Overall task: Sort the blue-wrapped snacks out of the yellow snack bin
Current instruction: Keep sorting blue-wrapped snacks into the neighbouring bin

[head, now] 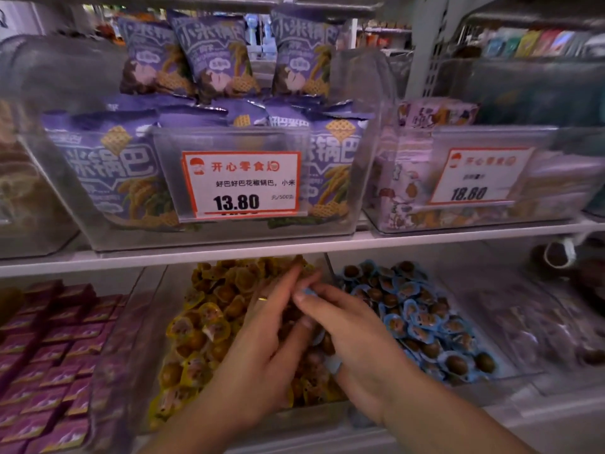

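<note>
A clear bin (157, 322) on the lower shelf holds many yellow-wrapped snacks (209, 326). To its right a second clear bin holds blue-wrapped snacks (419, 319). Both my hands are over the right part of the yellow bin. My right hand (347, 332) pinches a small blue-wrapped snack (307, 292) at its fingertips, and more blue wrapper shows under its palm. My left hand (271, 335), with a ring on one finger, reaches into the yellow snacks with fingers extended, touching the pile beside the right hand. What lies under the palms is hidden.
A white shelf edge (294, 247) runs just above the bins. Above it stand clear bins of purple snack bags (108, 172) with a price tag (242, 185), and another bin (458, 178) to the right. Pink boxes (52, 365) fill the bin at the left.
</note>
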The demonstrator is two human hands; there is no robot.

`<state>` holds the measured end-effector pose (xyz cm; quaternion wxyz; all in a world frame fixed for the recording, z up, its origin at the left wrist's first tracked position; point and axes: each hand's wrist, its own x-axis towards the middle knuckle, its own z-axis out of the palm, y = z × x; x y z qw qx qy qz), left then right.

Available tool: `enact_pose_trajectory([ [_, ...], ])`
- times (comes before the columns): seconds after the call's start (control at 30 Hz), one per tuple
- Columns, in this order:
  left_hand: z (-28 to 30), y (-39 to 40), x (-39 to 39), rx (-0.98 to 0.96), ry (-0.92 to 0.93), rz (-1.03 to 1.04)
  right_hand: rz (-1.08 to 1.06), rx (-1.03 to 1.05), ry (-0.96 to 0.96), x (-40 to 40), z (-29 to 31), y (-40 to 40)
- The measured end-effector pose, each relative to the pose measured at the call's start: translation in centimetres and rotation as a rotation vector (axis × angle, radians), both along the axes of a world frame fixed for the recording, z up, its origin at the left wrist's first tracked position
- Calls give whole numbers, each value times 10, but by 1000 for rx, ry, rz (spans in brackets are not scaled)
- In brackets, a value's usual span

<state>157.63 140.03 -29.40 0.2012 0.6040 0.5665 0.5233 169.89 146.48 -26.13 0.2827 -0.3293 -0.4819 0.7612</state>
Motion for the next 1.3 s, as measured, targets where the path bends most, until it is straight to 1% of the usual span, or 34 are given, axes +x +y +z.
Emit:
enact_pose_trajectory([
  [0.07, 5, -3, 3, 2, -77, -154, -23, 42, 35, 16, 0, 2],
  [0.1, 5, -4, 5, 11, -79, -188, -31, 49, 52, 25, 1, 4],
  [0.13, 4, -4, 6, 26, -60, -177, -54, 55, 65, 34, -1, 11],
  [0.17, 1, -2, 4, 43, -29, -121, -100, 49, 70, 42, -1, 19],
  [0.23, -7, 7, -7, 50, 111, 71, -201, 26, 52, 51, -5, 42],
  [0.3, -17, 17, -23, -39, 351, 202, -264, -31, 31, 48, -9, 65],
  [0.37, -31, 26, -40, -212, 510, 243, -297, -98, 57, 39, -11, 86],
  [0.43, -41, 30, -52, -344, 580, 255, -332, -84, 71, 28, -15, 101],
  [0.47, -44, 31, -56, -371, 620, 261, -335, -23, -9, 25, -18, 106],
  [0.5, -45, 32, -59, -384, 675, 268, -327, 76, -154, 23, -20, 107],
  [0.53, -46, 32, -62, -392, 739, 275, -308, 206, -306, 22, -22, 106],
  [0.57, -46, 32, -66, -398, 801, 278, -291, 336, -395, 21, -24, 103],
  [0.6, -46, 31, -69, -409, 854, 272, -263, 446, -404, 20, -27, 98],
  [0.73, -47, 32, -76, -482, 992, 238, -29, 776, -371, 15, -42, 71],
  [0.77, -47, 34, -76, -491, 1027, 241, -5, 820, -340, 14, -45, 66],
  [0.8, -47, 36, -75, -498, 1058, 249, 2, 809, -303, 12, -46, 63],
  [0.87, -46, 40, -72, -510, 1096, 267, -16, 755, -272, 11, -51, 61],
  [0.97, -45, 47, -66, -453, 1145, 249, -49, 779, -293, 10, -54, 59],
  [1.07, -49, 57, -56, -373, 1144, 78, -87, 792, -280, 9, -55, 58],
  [1.13, -50, 61, -56, -427, 1087, 12, -101, 790, -287, 9, -54, 58],
  [1.2, -50, 61, -60, -491, 1059, 37, -97, 783, -281, 9, -55, 59],
  [1.3, -50, 59, -62, -510, 1109, 123, -88, 772, -281, 9, -54, 58],
])
